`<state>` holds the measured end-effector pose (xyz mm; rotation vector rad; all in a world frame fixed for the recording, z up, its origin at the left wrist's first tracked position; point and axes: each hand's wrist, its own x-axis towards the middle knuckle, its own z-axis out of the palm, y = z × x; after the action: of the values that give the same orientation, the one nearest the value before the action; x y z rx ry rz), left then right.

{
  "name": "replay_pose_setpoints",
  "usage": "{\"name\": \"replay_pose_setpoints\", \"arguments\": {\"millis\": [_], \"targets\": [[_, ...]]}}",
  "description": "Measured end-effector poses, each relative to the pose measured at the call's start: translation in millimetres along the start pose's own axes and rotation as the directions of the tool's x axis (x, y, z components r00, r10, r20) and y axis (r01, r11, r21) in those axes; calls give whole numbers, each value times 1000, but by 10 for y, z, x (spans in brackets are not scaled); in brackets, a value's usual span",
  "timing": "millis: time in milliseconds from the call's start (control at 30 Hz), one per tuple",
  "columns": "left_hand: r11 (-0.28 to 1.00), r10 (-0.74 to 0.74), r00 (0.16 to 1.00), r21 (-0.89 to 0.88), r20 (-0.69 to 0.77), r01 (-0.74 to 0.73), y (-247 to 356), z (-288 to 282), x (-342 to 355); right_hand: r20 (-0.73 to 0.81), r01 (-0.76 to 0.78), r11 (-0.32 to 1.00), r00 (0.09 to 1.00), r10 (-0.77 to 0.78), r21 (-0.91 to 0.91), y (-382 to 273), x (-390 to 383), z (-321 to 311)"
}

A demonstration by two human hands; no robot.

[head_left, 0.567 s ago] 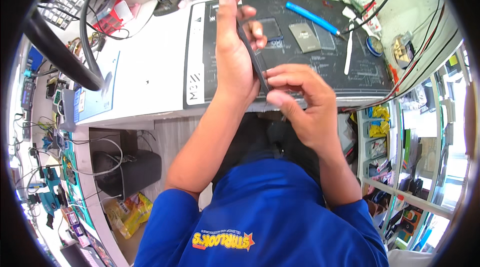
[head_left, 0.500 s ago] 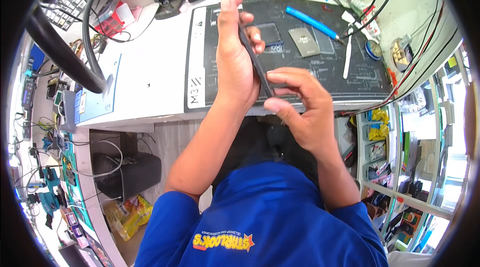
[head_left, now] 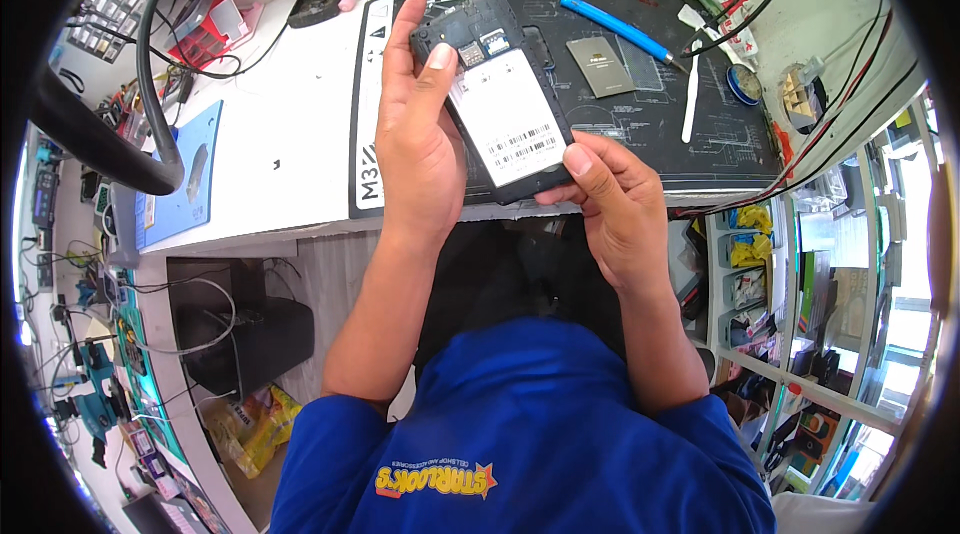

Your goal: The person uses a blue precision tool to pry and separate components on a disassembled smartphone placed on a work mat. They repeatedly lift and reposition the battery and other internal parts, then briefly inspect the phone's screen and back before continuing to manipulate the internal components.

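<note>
Over the mat, the left hand grips the phone at one side, the right hand its lower corner; light pressure should protect the slots.

Single view: head camera, left one of a side-by-side fisheye pair worn on the head. Faces steeply down, slightly forward. Upright, unmirrored; picture left = wearer's left.

Frame centre falls just below the front edge of the worktop, which crosses the upper half; that edge bows with the lens. Blue shirt fills bottom centre, close under the camera. Left hand and right hand sit around mid-frame, within arm's reach of the lens. Coverage very wide: floor below, shelving curving along the right rim. Corners black, rounded.
</note>
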<state>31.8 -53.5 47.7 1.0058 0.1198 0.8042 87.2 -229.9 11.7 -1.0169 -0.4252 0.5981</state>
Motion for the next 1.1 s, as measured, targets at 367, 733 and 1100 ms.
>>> {"name": "replay_pose_setpoints", "arguments": {"millis": [367, 733, 1100], "targets": [[994, -45, 994, -92, 103, 55, 12, -65, 13, 23, -11, 999, 1000, 10, 38, 81, -2, 9], [885, -69, 975, -439, 212, 159, -151, -277, 9, -9, 26, 993, 1000, -27, -117, 157, 28, 79], [993, -18, 988, -114, 155, 36, -5, -248, 15, 13, 9, 960, 1000, -6, -279, 166, 227, 86]]}}
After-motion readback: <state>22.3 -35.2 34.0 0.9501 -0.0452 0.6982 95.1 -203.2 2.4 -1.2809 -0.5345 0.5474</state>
